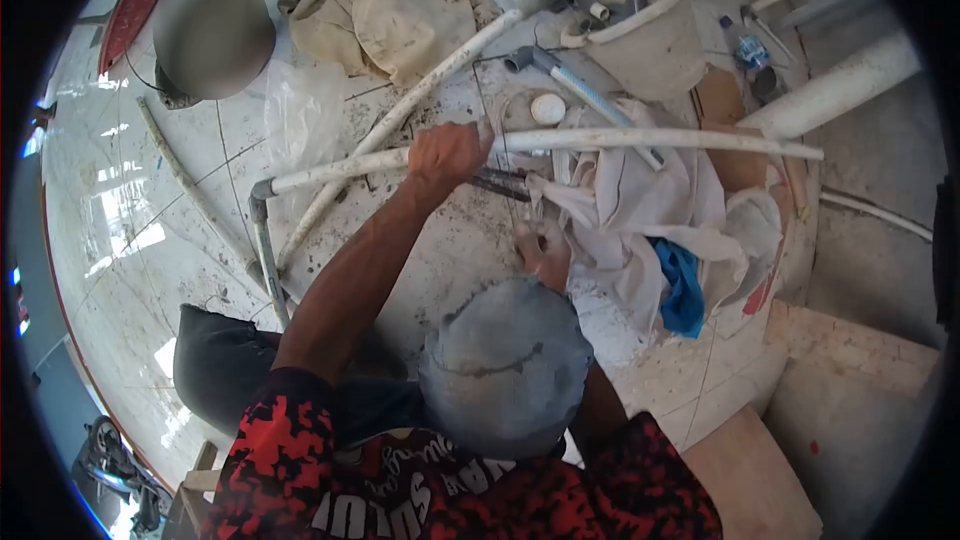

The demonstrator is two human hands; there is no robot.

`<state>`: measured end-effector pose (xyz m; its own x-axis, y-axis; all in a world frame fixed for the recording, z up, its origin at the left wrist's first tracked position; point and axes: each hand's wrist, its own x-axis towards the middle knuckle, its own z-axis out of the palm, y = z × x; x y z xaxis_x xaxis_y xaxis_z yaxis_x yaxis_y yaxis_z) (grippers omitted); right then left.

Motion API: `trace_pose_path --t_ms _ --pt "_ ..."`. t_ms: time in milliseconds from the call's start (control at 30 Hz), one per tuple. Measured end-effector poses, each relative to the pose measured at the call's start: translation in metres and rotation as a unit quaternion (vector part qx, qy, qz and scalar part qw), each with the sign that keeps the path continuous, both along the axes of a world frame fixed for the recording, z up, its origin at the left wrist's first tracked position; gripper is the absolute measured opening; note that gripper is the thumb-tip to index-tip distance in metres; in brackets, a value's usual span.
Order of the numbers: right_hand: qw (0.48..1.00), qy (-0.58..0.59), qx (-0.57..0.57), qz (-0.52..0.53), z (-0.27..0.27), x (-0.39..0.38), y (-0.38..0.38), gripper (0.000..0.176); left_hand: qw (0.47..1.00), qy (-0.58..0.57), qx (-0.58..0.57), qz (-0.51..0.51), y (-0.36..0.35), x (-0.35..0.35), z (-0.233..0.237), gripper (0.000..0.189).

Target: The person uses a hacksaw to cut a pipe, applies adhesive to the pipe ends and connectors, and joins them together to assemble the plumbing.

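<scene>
My left hand (447,153) is wrapped round a long white pipe (640,138), which lies crosswise in front of me. At its left end a grey elbow fitting (261,190) joins it to another pipe running down toward me. My right hand (545,255) is low beside a pale cloth (640,180), its fingers curled. What it holds is blurred and I cannot make it out. Thin dark bars (500,180) show just beyond it, under the pipe. A blue-and-white tube (590,95) lies beyond the white pipe, next to a round white lid (548,109).
Another long pipe (430,80) crosses the tiled floor diagonally. Beige canvas (415,5) and clear plastic (305,115) lie at the far left. A blue cloth (680,285), a thick white pipe (840,90), a bottle (750,52) and a wooden board (850,345) are on the right.
</scene>
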<state>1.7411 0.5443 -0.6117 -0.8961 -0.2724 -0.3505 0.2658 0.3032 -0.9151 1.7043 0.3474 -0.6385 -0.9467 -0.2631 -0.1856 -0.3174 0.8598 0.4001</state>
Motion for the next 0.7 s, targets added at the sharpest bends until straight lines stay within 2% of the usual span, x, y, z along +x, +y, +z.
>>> trace_pose_path --t_ms 33,67,100,167,200,267,300,367,400,433,467,500,567,600,633,700 --pt "0.997 0.059 -0.037 0.019 -0.008 0.002 0.005 0.036 0.999 0.023 -0.023 -0.002 -0.002 -0.001 -0.007 0.031" --pt "0.999 0.022 0.036 -0.007 -0.039 -0.001 0.002 0.032 0.999 0.033 -0.039 -0.014 0.004 0.007 -0.014 0.029" --pt "0.997 -0.040 0.061 0.000 -0.019 -0.021 -0.019 0.026 0.999 0.021 -0.030 -0.022 0.009 0.014 -0.017 0.029" --pt "0.998 -0.033 -0.032 -0.053 -0.029 -0.042 -0.050 0.026 0.996 0.022 -0.028 -0.077 -0.003 0.008 -0.017 0.035" --pt "0.997 -0.036 -0.033 -0.054 -0.020 -0.032 -0.041 0.026 0.999 0.027 0.002 -0.046 -0.002 0.009 -0.012 0.045" --pt "0.996 -0.022 0.082 0.014 0.007 -0.014 -0.018 0.027 1.000 0.011 0.007 -0.015 0.000 0.001 0.001 0.044" --pt "0.996 -0.017 0.081 0.019 0.003 -0.009 -0.015 0.027 1.000 -0.010 0.020 0.019 0.003 0.001 0.005 0.044" --pt "0.988 0.140 -0.052 -0.035 -0.019 -0.001 -0.009 0.026 1.000 -0.005 0.012 0.014 0.000 0.001 0.008 0.045" --pt "0.990 0.130 -0.044 -0.043 -0.021 -0.008 -0.018 0.026 1.000 -0.003 0.023 0.004 0.001 0.002 0.007 0.045" --pt "0.997 0.055 -0.029 -0.046 -0.026 -0.030 -0.037 0.024 0.999 -0.001 0.038 -0.003 0.005 0.006 0.004 0.045" --pt "0.999 -0.011 -0.023 -0.043 -0.031 -0.047 -0.048 0.023 0.996 0.005 -0.013 -0.087 0.003 0.005 -0.003 0.035" --pt "0.999 -0.015 -0.023 -0.044 -0.029 -0.041 -0.045 0.023 0.996 0.001 -0.012 -0.088 0.006 0.013 -0.009 0.035" --pt "0.998 0.050 0.002 -0.045 -0.017 -0.033 -0.041 0.021 0.969 0.130 -0.132 -0.160 0.008 0.021 -0.021 0.024" --pt "0.999 0.000 0.021 -0.043 -0.008 -0.026 -0.031 0.020 0.993 0.067 -0.053 -0.081 0.018 0.022 -0.022 0.020" --pt "0.999 0.005 0.017 -0.038 -0.011 -0.023 -0.027 0.020 0.993 0.072 -0.057 -0.075 0.016 0.021 -0.024 0.020" --pt "0.996 -0.090 0.008 -0.022 -0.019 -0.021 -0.028 0.018 0.991 0.007 -0.058 -0.124 0.011 0.021 -0.022 0.023"
